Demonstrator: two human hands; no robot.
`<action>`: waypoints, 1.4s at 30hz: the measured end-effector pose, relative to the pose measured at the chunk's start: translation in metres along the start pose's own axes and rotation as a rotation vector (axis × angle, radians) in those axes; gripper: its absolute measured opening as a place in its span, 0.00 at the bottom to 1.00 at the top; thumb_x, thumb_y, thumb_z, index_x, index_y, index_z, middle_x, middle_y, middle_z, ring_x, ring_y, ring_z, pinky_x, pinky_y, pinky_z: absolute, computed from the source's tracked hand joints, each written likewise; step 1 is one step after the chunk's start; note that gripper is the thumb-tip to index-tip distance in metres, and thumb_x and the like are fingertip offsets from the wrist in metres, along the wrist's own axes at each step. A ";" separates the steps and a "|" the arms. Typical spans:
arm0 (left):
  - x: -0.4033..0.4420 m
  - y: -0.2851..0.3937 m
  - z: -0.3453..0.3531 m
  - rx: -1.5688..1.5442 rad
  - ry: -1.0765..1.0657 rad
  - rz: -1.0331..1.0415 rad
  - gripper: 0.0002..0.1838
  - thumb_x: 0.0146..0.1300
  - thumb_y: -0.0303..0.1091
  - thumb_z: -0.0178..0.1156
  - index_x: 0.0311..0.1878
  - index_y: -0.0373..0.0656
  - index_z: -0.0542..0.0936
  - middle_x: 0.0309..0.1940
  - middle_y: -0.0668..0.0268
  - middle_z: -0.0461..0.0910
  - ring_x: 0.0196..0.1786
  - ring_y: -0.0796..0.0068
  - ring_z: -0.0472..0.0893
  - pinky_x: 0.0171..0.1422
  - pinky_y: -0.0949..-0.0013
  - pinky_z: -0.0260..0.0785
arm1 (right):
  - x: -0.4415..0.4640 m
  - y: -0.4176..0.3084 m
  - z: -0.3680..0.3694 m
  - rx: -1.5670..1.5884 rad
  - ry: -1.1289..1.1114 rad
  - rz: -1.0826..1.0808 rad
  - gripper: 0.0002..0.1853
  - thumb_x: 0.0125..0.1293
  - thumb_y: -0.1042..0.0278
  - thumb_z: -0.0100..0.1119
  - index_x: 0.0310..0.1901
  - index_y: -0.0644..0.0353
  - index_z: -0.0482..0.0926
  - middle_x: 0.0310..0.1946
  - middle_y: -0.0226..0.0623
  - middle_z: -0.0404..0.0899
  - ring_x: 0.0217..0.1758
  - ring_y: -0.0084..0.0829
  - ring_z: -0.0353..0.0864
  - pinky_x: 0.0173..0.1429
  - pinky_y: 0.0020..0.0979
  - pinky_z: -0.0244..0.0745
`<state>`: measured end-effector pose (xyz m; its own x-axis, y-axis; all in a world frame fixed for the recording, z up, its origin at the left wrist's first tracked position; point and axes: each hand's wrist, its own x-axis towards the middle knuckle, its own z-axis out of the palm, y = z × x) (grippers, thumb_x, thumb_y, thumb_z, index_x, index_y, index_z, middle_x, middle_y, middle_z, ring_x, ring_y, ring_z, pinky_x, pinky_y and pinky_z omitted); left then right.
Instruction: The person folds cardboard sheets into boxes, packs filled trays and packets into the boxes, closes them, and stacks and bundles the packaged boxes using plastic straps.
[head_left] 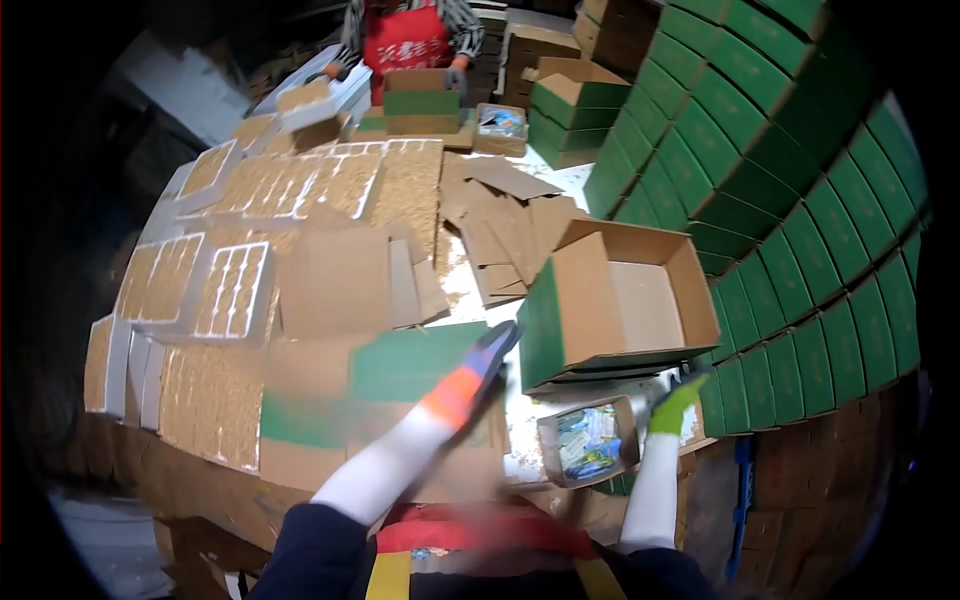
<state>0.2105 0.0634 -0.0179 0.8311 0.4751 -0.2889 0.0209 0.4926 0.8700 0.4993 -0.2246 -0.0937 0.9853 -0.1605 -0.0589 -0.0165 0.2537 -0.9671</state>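
Note:
An open cardboard box (643,300) with green outer sides stands in front of me, its top facing up and its inside bare. My left hand (490,352), in a dark glove with an orange cuff, reaches forward beside the box's left green side. Its fingers are stretched out; whether they touch the box I cannot tell. By the box's near right corner is my right hand (683,386), in a dark glove with a yellow-green cuff, its fingers mostly hidden and blurred. Between my arms sits a small carton (588,440) of small blue and green packets.
Green boxes (700,120) are stacked high on the right. White trays (235,290) with tan filling and cardboard sheets (335,275) cover the left side. Flat pieces (510,215) lie mid-table. Opposite, a co-worker in a red apron (405,42) handles another green box (422,100).

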 end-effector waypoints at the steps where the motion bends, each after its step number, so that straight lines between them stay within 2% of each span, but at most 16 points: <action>1: -0.039 0.000 -0.031 0.056 0.110 0.211 0.28 0.62 0.34 0.58 0.65 0.41 0.65 0.60 0.59 0.68 0.58 0.68 0.71 0.61 0.63 0.67 | -0.047 -0.030 0.003 0.002 -0.038 -0.203 0.28 0.73 0.43 0.38 0.62 0.58 0.67 0.59 0.35 0.70 0.61 0.31 0.68 0.64 0.35 0.62; 3: -0.112 0.006 -0.107 0.854 0.554 0.854 0.25 0.59 0.22 0.60 0.61 0.37 0.69 0.55 0.57 0.74 0.51 0.67 0.77 0.58 0.66 0.71 | -0.134 -0.068 0.002 -0.404 -0.254 -0.397 0.23 0.73 0.52 0.43 0.58 0.62 0.70 0.53 0.37 0.74 0.57 0.30 0.71 0.61 0.31 0.65; 7: -0.253 -0.046 -0.266 1.081 1.225 0.156 0.45 0.50 0.40 0.71 0.68 0.33 0.60 0.64 0.46 0.66 0.66 0.53 0.68 0.70 0.60 0.59 | -0.292 -0.032 0.030 -0.506 -0.834 -0.008 0.34 0.65 0.53 0.57 0.66 0.67 0.62 0.62 0.47 0.68 0.66 0.37 0.65 0.70 0.33 0.58; 8: -0.266 -0.049 -0.267 0.966 1.013 -0.196 0.47 0.50 0.44 0.71 0.69 0.32 0.59 0.64 0.45 0.66 0.67 0.54 0.67 0.71 0.61 0.58 | -0.322 -0.002 0.033 -0.522 -0.827 0.161 0.41 0.62 0.51 0.61 0.68 0.68 0.57 0.66 0.52 0.63 0.70 0.42 0.61 0.73 0.36 0.54; 10: -0.280 -0.068 -0.269 1.017 0.902 0.024 0.52 0.47 0.45 0.74 0.70 0.31 0.57 0.58 0.46 0.72 0.60 0.56 0.73 0.64 0.62 0.66 | -0.357 0.027 0.036 -1.267 -0.862 -0.350 0.50 0.57 0.46 0.64 0.70 0.72 0.50 0.69 0.61 0.53 0.75 0.51 0.51 0.76 0.40 0.48; 12: -0.293 0.012 -0.227 0.509 0.652 -0.026 0.52 0.46 0.40 0.74 0.70 0.33 0.55 0.60 0.46 0.70 0.62 0.61 0.71 0.65 0.58 0.64 | -0.348 0.007 0.048 -1.084 -0.867 0.030 0.57 0.54 0.37 0.62 0.70 0.74 0.46 0.70 0.65 0.47 0.75 0.56 0.44 0.76 0.42 0.44; 13: -0.304 0.020 -0.224 1.157 0.629 0.278 0.52 0.43 0.40 0.74 0.71 0.40 0.58 0.65 0.41 0.63 0.69 0.53 0.64 0.71 0.52 0.57 | -0.347 -0.017 0.060 -1.171 -0.917 0.016 0.56 0.55 0.36 0.61 0.70 0.73 0.46 0.70 0.65 0.47 0.75 0.57 0.46 0.76 0.42 0.46; 16: -0.317 0.128 -0.174 1.575 0.192 0.222 0.46 0.40 0.39 0.74 0.67 0.44 0.67 0.69 0.41 0.56 0.72 0.47 0.56 0.74 0.52 0.50 | -0.333 -0.101 0.108 -1.303 -1.081 -0.176 0.48 0.56 0.34 0.59 0.65 0.70 0.62 0.65 0.64 0.60 0.67 0.60 0.62 0.70 0.45 0.58; 18: -0.311 0.140 -0.213 1.530 0.039 0.433 0.27 0.44 0.27 0.68 0.54 0.44 0.79 0.57 0.54 0.75 0.61 0.51 0.72 0.64 0.59 0.65 | -0.314 -0.137 0.124 -1.233 -1.470 -1.293 0.29 0.59 0.44 0.60 0.54 0.58 0.76 0.55 0.55 0.72 0.56 0.53 0.73 0.56 0.46 0.71; 20: -0.289 0.167 -0.232 1.502 0.093 0.480 0.25 0.46 0.22 0.66 0.52 0.45 0.80 0.48 0.58 0.80 0.51 0.55 0.78 0.55 0.60 0.72 | -0.354 -0.185 0.176 -1.044 -1.217 -1.109 0.21 0.60 0.50 0.60 0.50 0.52 0.78 0.47 0.45 0.77 0.49 0.47 0.77 0.47 0.43 0.73; 22: -0.258 0.212 -0.229 1.318 -0.014 0.218 0.22 0.47 0.26 0.66 0.49 0.44 0.81 0.46 0.58 0.81 0.47 0.57 0.80 0.49 0.61 0.74 | -0.372 -0.179 0.204 -1.041 -1.465 -1.076 0.19 0.59 0.48 0.60 0.46 0.51 0.79 0.39 0.37 0.79 0.41 0.42 0.79 0.42 0.40 0.72; 24: -0.230 0.242 -0.220 1.711 0.086 0.138 0.29 0.48 0.35 0.69 0.56 0.44 0.77 0.52 0.58 0.78 0.54 0.54 0.77 0.59 0.57 0.69 | -0.365 -0.168 0.231 -0.999 -1.347 -1.163 0.17 0.60 0.45 0.59 0.42 0.48 0.78 0.32 0.40 0.79 0.35 0.41 0.80 0.37 0.40 0.72; 28: -0.183 0.203 -0.145 1.892 0.172 0.786 0.47 0.44 0.49 0.70 0.69 0.46 0.62 0.69 0.58 0.61 0.72 0.49 0.56 0.76 0.43 0.40 | -0.330 -0.171 0.283 -1.076 -1.531 -0.923 0.24 0.62 0.37 0.51 0.49 0.48 0.76 0.40 0.44 0.80 0.42 0.48 0.80 0.45 0.44 0.73; 32: -0.196 0.173 -0.137 1.931 0.302 0.971 0.34 0.48 0.44 0.68 0.61 0.47 0.72 0.67 0.58 0.65 0.72 0.43 0.57 0.73 0.40 0.46 | -0.301 -0.171 0.338 -1.213 -1.888 -0.570 0.31 0.60 0.34 0.51 0.55 0.49 0.75 0.53 0.42 0.77 0.57 0.45 0.75 0.58 0.40 0.68; 36: -0.218 0.159 -0.130 1.747 0.224 1.137 0.17 0.47 0.43 0.68 0.39 0.49 0.77 0.56 0.65 0.75 0.63 0.55 0.69 0.65 0.46 0.56 | -0.326 -0.180 0.360 -1.173 -1.717 -0.955 0.26 0.59 0.38 0.57 0.49 0.50 0.81 0.43 0.41 0.82 0.45 0.46 0.80 0.50 0.43 0.73; 42: -0.258 0.179 -0.091 1.270 -0.348 1.035 0.31 0.60 0.45 0.60 0.65 0.43 0.69 0.60 0.56 0.73 0.62 0.58 0.72 0.66 0.58 0.63 | -0.369 -0.124 0.362 -0.890 -1.590 -1.268 0.24 0.59 0.38 0.57 0.42 0.51 0.81 0.35 0.44 0.82 0.41 0.47 0.80 0.45 0.44 0.74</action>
<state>-0.0512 0.0953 0.1760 0.8525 -0.0583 0.5194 -0.3161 -0.8489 0.4236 0.1994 0.1483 0.1371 -0.1820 0.9519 0.2466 0.9560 0.2299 -0.1821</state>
